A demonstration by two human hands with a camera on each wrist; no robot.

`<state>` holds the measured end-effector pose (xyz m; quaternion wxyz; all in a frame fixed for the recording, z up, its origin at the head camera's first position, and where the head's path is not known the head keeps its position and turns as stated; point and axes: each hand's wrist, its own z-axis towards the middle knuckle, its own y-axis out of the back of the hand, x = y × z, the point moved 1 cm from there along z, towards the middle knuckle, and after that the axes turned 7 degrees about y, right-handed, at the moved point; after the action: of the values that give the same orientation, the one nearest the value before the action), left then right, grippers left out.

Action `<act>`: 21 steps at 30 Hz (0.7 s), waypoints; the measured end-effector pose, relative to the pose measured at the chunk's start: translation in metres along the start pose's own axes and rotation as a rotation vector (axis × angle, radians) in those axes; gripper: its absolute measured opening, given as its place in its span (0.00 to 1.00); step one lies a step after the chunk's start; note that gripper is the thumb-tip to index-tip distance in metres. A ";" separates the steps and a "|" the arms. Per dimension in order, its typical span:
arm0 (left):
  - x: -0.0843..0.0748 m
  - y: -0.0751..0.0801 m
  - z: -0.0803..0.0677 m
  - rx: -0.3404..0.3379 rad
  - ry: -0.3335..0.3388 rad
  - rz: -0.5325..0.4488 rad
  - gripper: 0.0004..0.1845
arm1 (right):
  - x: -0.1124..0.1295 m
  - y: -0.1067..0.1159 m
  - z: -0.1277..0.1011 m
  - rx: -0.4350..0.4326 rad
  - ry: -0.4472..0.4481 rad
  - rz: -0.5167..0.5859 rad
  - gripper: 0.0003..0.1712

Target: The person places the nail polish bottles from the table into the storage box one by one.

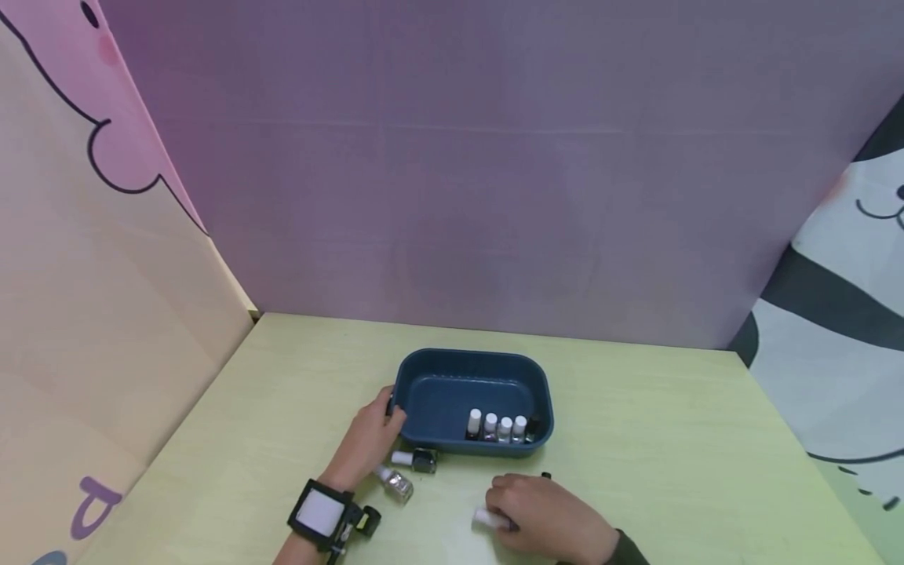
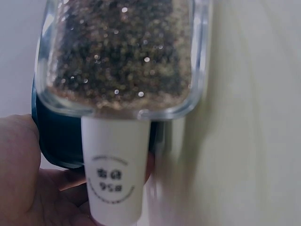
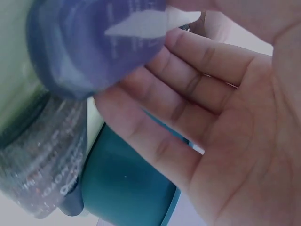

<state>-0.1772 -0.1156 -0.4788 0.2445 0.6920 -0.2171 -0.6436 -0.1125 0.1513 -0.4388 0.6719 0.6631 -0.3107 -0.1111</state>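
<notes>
Nail-polish bottles are lying loose on the pale green table [image 1: 657, 439], just at 6 o'clock of the blue bin [image 1: 424, 369]; going left to right: a glitter bottle [image 1: 395, 482] is lying on its side near the left wrist, a dark bottle with a white cap [image 1: 417, 460] is lying between it and the bin wall, and a white-capped bottle [image 1: 487, 518] is sitting under the right hand.

Handling, as a judgement: small glass bodies with plastic caps, light, stiff, smooth and likely slippery, breakable if dropped; lying flat they are apt to roll; the best hold is looking like a pinch across the squarish glass body, or round the cap.

Left hand [image 1: 369, 443]: resting at 9 o'clock of the bin, fingers and thumb appearing to be touching its left end wall, only gently bent; whether they are actually gripping the rim, I cannot tell; in the left wrist view the glitter bottle [image 2: 120, 56] is filling the frame, cap [image 2: 115, 174] toward the palm [image 2: 23, 174], not held.

Inside the bin, four white-capped bottles [image 1: 497, 425] are standing upright in a row against the near wall, with a dark one at 3 o'clock of them.

Right hand [image 1: 544, 514]: lying knuckles up at 5 o'clock of the bin, fingers curling over the white-capped bottle; the right wrist view is showing loosely bent fingers [image 3: 188, 94] beside a blurred purple bottle [image 3: 94, 42].
</notes>
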 end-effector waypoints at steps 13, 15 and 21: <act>-0.002 0.000 0.000 0.008 -0.003 -0.008 0.25 | -0.004 0.010 -0.005 -0.090 0.075 -0.073 0.11; -0.002 -0.001 0.000 0.014 -0.004 -0.013 0.25 | -0.005 0.012 -0.006 -0.099 0.083 -0.080 0.12; -0.001 -0.001 0.001 0.012 -0.005 -0.018 0.25 | -0.009 0.017 -0.008 -0.114 0.090 -0.060 0.13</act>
<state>-0.1778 -0.1141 -0.4790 0.2340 0.6938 -0.2152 -0.6462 -0.1194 0.1649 -0.4239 0.7183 0.6370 -0.2532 -0.1190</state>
